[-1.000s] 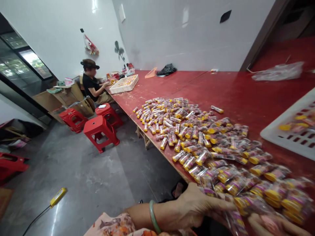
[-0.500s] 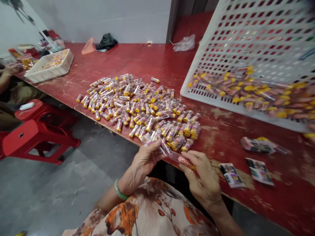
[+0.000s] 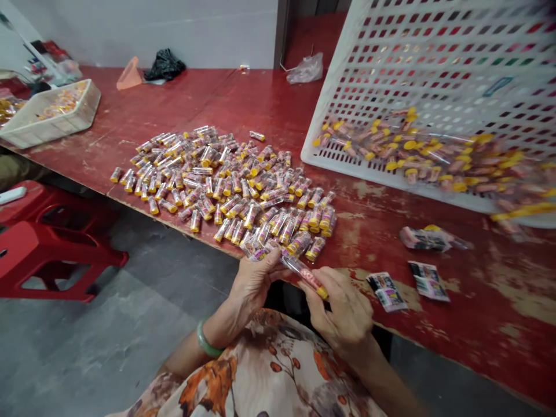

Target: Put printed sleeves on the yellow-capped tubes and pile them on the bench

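Note:
My left hand (image 3: pixel 255 281) is closed, with the thumb pressing a clear printed wrapper (image 3: pixel 259 252) against the fingers. My right hand (image 3: pixel 343 307) pinches the yellow end of a clear slim tube (image 3: pixel 305 273) with pink pieces inside. The tube slants up and left, its far end at the left fingertips; whether that end lies inside the wrapper I cannot tell. Just beyond both hands spreads a large pile of small wrapped tubes (image 3: pixel 234 179) with yellow ends.
A white perforated basket (image 3: pixel 321 133) leans at the right with many yellow-capped tubes. Two flat printed wrappers (image 3: pixel 428 282) and a bundle of wrappers (image 3: pixel 425 238) lie on the red table (image 3: pixel 478 336). Further off are a white tray (image 3: pixel 52 130), black bag (image 3: pixel 165 65) and red stools (image 3: pixel 61 249).
The view has swung right, so everything sits further left. The tube's yellow end now shows between the right fingers, where they covered more of it before. The left hand keeps its grip.

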{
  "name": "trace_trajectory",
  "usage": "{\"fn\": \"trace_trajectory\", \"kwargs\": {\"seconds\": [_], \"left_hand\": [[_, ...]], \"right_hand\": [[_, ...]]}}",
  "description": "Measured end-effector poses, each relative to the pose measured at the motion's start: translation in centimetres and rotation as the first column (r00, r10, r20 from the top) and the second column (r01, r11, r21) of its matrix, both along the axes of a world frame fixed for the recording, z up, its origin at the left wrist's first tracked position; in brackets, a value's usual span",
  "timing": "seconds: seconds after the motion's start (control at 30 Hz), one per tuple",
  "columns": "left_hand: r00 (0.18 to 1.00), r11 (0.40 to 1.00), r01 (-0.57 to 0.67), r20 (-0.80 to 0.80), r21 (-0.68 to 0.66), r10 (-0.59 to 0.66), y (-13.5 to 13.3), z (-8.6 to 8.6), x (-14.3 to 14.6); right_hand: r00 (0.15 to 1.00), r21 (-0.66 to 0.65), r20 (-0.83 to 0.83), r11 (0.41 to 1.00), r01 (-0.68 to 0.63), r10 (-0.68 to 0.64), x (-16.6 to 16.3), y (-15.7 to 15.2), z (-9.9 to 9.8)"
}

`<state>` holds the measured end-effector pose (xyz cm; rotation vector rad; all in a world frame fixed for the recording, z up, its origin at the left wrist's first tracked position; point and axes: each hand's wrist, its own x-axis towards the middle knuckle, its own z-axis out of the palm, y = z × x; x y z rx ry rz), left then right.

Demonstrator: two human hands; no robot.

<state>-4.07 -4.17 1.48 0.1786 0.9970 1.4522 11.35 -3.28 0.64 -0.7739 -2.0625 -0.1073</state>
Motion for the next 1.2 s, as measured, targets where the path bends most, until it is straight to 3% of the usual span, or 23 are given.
{"fn": "trace_trajectory", "kwargs": {"seconds": [0.13, 0.23, 0.33, 0.43, 0.63, 0.8, 1.03, 1.2], "left_hand": [[0.999, 0.999, 0.02, -0.044, 0.032, -0.018, -0.3, 0.1, 0.6], [0.999, 0.999, 0.039, -0.016, 0.031, -0.038, -0.3, 0.2, 0.7], [0.995, 0.994, 0.102, 0.002, 0.036, -0.103, -0.2, 0.2, 0.4], [0.983, 0.983, 0.181, 0.013, 0.023, -0.182, -0.2, 0.0, 0.0], [0.962, 0.962, 0.273, 0.004, -0.005, -0.273, -0.3, 0.2, 0.9], [0.964, 0.964, 0.267, 0.003, -0.015, -0.267, -0.6, 0.2, 1.6], [0.967, 0.967, 0.255, 0.0, -0.027, -0.255, -0.5, -0.4, 1.5], [0.948, 0.948, 0.317, -0.022, -0.036, -0.318, -0.3, -0.7, 0.7]], "right_hand": [[0.999, -0.016, -0.038, 1.0, 0.016, -0.016, -0.7, -0.2, -1.2], [0.993, -0.106, -0.078, 0.989, -0.099, 0.091, -0.6, 0.1, -1.8], [0.953, -0.344, -0.153, 0.889, -0.301, 0.263, 0.3, 0.6, -1.6], [0.935, -0.47, -0.214, 0.81, -0.351, 0.281, 1.3, 0.7, -1.2], [0.939, -0.426, -0.341, 0.884, -0.194, 0.042, 0.7, 0.3, -1.1], [0.936, -0.313, -0.353, 0.942, -0.118, 0.0, 0.0, 0.0, -0.9], [0.926, -0.297, -0.378, 0.949, -0.108, -0.013, 0.0, -0.1, -1.2], [0.968, -0.424, -0.251, 0.896, -0.131, 0.023, 0.6, 0.8, -0.9]]}}
